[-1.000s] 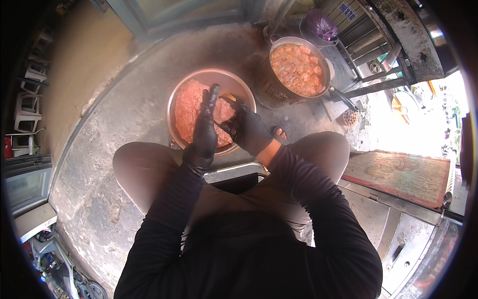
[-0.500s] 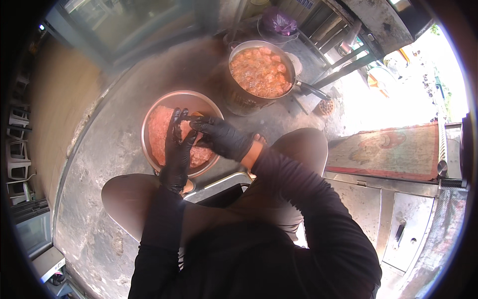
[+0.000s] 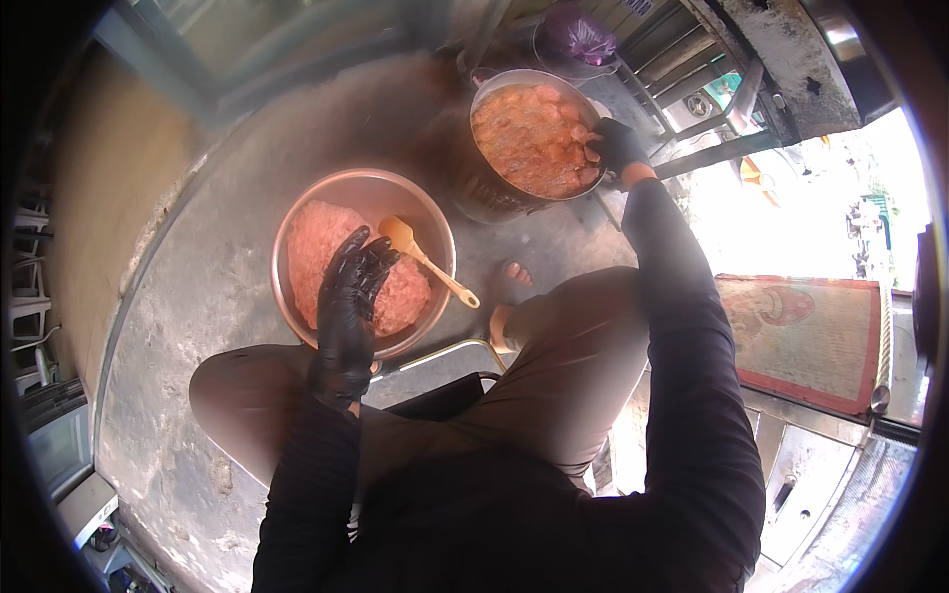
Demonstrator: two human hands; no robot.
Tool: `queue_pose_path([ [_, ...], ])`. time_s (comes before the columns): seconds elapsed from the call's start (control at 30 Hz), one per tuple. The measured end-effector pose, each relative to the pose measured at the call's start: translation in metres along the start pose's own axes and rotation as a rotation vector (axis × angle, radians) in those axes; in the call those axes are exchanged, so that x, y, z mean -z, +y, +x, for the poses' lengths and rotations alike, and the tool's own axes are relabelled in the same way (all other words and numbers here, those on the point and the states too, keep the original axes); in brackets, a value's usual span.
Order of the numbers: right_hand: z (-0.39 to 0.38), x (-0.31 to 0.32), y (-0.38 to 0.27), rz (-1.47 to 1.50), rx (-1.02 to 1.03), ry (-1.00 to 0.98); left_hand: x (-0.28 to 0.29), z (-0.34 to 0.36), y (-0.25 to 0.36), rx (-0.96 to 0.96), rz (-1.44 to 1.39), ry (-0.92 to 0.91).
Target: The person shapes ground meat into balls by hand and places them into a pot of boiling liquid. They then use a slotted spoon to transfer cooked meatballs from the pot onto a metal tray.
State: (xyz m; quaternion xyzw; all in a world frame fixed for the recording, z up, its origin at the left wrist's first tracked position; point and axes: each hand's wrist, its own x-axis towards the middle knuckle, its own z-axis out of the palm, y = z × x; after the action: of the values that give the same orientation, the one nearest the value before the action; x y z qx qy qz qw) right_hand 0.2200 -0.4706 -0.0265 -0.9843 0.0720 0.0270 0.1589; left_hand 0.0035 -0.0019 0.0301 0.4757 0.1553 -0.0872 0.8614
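A wide metal bowl (image 3: pixel 446 222) on the floor in front of me holds pink minced meat (image 3: pixel 321 237). Over the meat is my left hand (image 3: pixel 346 296), in a black glove, its fingers loosely curved and apart with nothing seen in them. A tan spatula (image 3: pixel 425 259) leans in the bowl with its handle over the right rim. My right hand (image 3: pixel 620 146), also gloved in black, reaches to the right rim of a deep pot (image 3: pixel 484 188). Its fingertips appear closed on a lump of minced meat (image 3: pixel 593 152), partly hidden. Reddish-brown liquid and meat lumps (image 3: pixel 534 138) fill the pot.
My bent knees flank a low stool frame (image 3: pixel 460 348). A purple plastic bag (image 3: pixel 583 40) sits in a container behind the pot. To the right are a metal cabinet (image 3: pixel 806 479) and a red-edged board (image 3: pixel 801 341). Slatted framework (image 3: pixel 682 59) stands close behind the pot.
My right hand has left my left hand above the bowl and moved up and right to the pot. The spatula now shows fully. The left hand stays over the meat, its fingers looser.
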Motion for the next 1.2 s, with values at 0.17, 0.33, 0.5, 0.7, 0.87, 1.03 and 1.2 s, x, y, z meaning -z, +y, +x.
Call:
queue_pose_path([
  [0.17,-0.003,0.007,-0.011,-0.39,0.05,0.027,0.004,0.0,0.003,0.031,0.0,0.004],
  [0.33,-0.012,0.014,-0.028,-0.805,0.072,0.099,0.004,0.0,0.003,0.005,0.007,-0.004],
  [0.5,-0.027,0.029,-0.077,-0.679,0.093,0.125,0.015,0.004,0.008,-0.148,-0.048,0.074],
  [0.7,-0.145,-0.059,-0.222,0.378,0.911,-0.408,0.028,0.013,0.039,-0.23,-0.284,0.351],
  [0.87,-0.205,-0.128,-0.302,0.279,1.038,-0.34,0.037,0.006,0.053,-0.235,-0.311,0.369],
  [1.03,-0.224,-0.147,-0.318,-0.06,0.929,-0.39,0.05,0.007,0.054,-0.227,-0.385,0.349],
  [1.2,-0.236,-0.147,-0.313,0.21,0.914,-0.238,0.046,0.008,0.049,-0.198,-0.345,0.324],
])
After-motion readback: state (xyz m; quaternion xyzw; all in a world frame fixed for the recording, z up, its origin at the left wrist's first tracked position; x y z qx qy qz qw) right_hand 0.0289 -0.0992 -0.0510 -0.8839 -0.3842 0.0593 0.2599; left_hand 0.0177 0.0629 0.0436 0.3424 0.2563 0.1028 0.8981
